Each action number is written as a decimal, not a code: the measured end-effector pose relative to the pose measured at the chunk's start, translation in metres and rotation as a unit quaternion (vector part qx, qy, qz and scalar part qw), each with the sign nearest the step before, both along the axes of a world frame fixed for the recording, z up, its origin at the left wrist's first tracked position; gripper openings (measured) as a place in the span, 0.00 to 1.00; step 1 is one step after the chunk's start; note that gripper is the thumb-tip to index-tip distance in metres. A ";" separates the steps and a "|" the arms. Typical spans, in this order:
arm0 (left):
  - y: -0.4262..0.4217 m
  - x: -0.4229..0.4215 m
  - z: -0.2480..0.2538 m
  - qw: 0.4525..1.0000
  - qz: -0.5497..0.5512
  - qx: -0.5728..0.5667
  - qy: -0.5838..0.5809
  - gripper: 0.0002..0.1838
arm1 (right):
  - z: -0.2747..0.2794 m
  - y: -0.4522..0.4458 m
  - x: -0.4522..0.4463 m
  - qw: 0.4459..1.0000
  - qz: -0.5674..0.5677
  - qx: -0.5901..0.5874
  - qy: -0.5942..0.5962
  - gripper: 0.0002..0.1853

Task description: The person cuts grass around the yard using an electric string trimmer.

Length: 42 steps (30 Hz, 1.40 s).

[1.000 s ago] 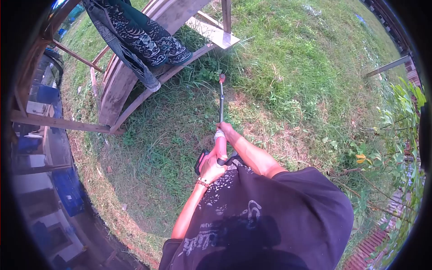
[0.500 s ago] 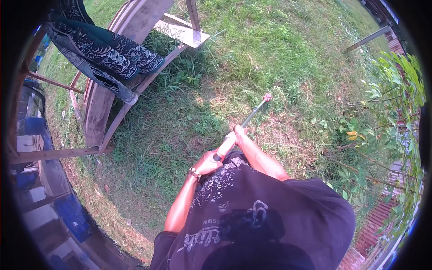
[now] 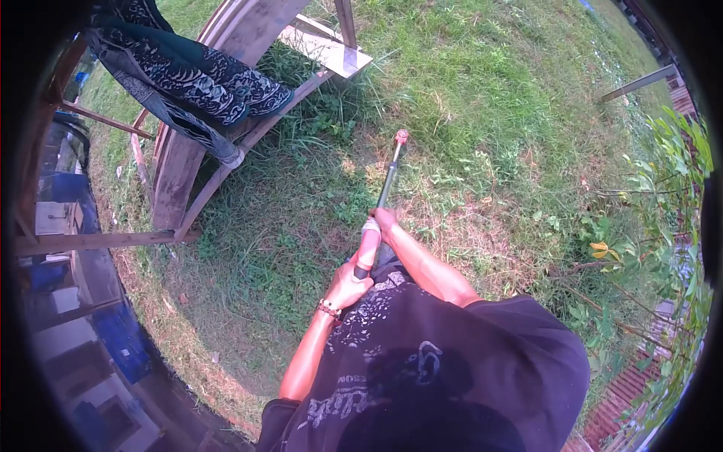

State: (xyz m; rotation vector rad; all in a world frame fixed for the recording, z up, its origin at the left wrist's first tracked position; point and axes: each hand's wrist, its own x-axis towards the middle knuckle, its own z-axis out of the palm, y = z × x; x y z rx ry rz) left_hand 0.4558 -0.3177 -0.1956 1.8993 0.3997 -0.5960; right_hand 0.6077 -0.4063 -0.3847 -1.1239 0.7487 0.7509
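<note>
A long-shafted grass trimmer (image 3: pixel 388 184) extends forward from my body, its small red head over the grass (image 3: pixel 452 188). My left hand (image 3: pixel 349 286), with a beaded bracelet at the wrist, is closed around the dark rear grip below the red body. Further up, my right hand (image 3: pixel 385 218) wraps round the shaft just ahead of the red body. The cutting part at the tip is too small to make out.
A wooden bench (image 3: pixel 177 169) draped with dark patterned cloth (image 3: pixel 203 87) stands at the upper left. Leafy branches (image 3: pixel 663 188) hang at the right, near a metal post (image 3: pixel 639 83). Blue and white containers (image 3: pixel 120 343) lie at the lower left.
The trimmer head swung right, then came partway back left, both hands staying on the tool. The whole view shifted along with it.
</note>
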 end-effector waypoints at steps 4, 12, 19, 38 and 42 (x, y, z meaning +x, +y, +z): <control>0.004 0.008 -0.007 0.998 0.055 0.026 0.017 0.37 | 0.018 0.035 0.020 0.995 0.043 0.082 0.031 0.03; -0.021 0.067 -0.028 0.985 0.054 0.161 -0.038 0.41 | 0.002 0.051 0.074 0.985 0.156 0.054 -0.051 0.06; -0.032 0.087 -0.030 0.991 0.010 0.105 -0.081 0.40 | -0.012 0.015 0.092 0.993 0.090 0.030 -0.070 0.04; -0.056 0.143 0.005 0.978 -0.186 -0.087 0.038 0.08 | 0.013 -0.139 0.080 0.952 -0.283 -0.117 -0.016 0.05; -0.056 0.130 0.012 0.980 -0.196 -0.038 0.017 0.28 | 0.003 -0.130 0.065 0.967 -0.253 -0.038 -0.010 0.03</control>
